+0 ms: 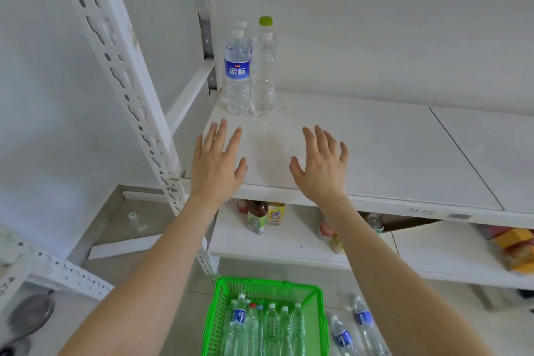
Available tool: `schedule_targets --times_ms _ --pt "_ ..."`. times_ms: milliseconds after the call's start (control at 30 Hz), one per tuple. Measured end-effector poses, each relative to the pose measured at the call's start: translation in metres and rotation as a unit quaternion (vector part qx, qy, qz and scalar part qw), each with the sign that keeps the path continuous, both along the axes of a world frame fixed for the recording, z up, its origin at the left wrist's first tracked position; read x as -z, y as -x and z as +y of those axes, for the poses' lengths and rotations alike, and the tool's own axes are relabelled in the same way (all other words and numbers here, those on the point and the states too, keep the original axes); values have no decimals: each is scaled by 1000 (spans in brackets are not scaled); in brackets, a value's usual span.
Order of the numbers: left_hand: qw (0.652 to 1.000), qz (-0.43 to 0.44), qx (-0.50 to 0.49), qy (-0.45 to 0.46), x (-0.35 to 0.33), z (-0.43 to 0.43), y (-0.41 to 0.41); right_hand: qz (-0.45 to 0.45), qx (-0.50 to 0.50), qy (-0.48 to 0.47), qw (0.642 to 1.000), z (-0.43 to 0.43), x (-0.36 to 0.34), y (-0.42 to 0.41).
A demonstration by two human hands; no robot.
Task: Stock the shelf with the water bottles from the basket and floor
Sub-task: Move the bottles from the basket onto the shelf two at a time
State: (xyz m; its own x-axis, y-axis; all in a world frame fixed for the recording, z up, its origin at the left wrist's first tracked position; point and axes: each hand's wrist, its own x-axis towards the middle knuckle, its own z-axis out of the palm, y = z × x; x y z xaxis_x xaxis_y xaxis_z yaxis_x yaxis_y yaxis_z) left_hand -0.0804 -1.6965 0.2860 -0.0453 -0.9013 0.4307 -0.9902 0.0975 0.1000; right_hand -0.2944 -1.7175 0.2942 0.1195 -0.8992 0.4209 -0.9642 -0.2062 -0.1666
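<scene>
Here: left hand (215,165), right hand (322,166) empty, fingers spread over shelf (375,153) | blue-label water bottle (237,72), unlabelled bottles packed into back-left corner, likely sparing room | green basket (318,295) below, within reach

Matt white shelf (375,153), perforated painted-metal upright (124,78), clear glossy plastic bottles (261,75), green plastic lattice basket (319,315).

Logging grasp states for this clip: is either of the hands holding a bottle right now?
No. The left hand and right hand are both spread open and empty above the shelf.
</scene>
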Motion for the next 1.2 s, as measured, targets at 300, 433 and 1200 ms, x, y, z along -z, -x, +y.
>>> schedule_targets --times_ms 300,433,1200 --pt "997 -25 62 -26 33 101 15 27 47 -40 998 119 36 12" --pt "996 -42 67 -51 60 153 21 23 52 -59 997 175 64 15" --pt "957 -36 14 -287 211 453 79 67 64 -275 957 457 212 87"
